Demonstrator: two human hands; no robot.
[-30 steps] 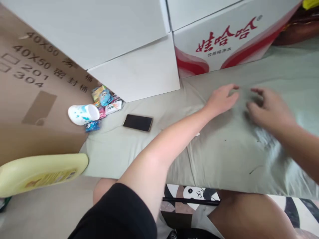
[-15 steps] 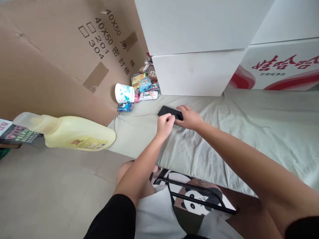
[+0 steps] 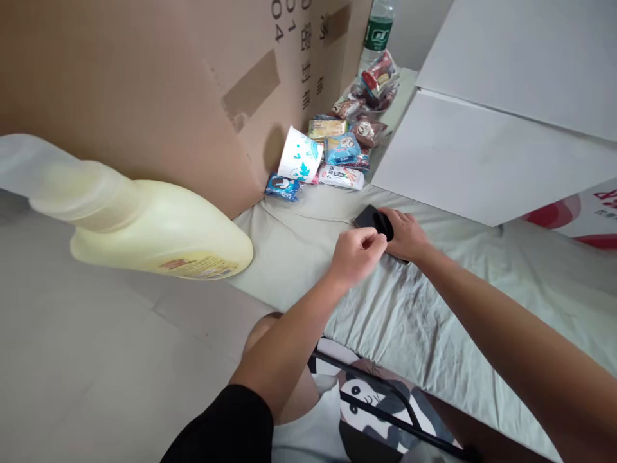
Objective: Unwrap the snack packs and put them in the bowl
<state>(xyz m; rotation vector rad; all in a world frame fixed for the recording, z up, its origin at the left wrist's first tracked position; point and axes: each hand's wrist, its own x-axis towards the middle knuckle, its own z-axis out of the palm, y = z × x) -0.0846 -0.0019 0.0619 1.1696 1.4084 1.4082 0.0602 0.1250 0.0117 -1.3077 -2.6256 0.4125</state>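
A dark smartphone (image 3: 370, 218) lies on the pale green sheet (image 3: 289, 241), screen up. My right hand (image 3: 405, 235) grips it at its right end, fingers over the far edge. Just in front of the phone, my left hand (image 3: 359, 256) is curled closed and covers part of it. Whatever those fingers may hold is hidden. Beyond the hands stands a white paper cup (image 3: 299, 154) with blue leaf prints, tilted against wrapped snacks. A blue snack packet (image 3: 283, 186) lies at its foot, and a white packet (image 3: 341, 176) rests to its right.
A big cardboard box (image 3: 193, 96) borders the left, with a pale yellow bottle (image 3: 168, 225) before it. White boxes (image 3: 482, 157) stand at the right. Behind the snacks is a water bottle (image 3: 378, 32). A black metal bar (image 3: 376, 402) runs below the sheet's edge.
The camera view has turned left, so the scene sits farther right and the water bottle has come into sight. My left hand remains closed by the phone; my right hand still grips it.
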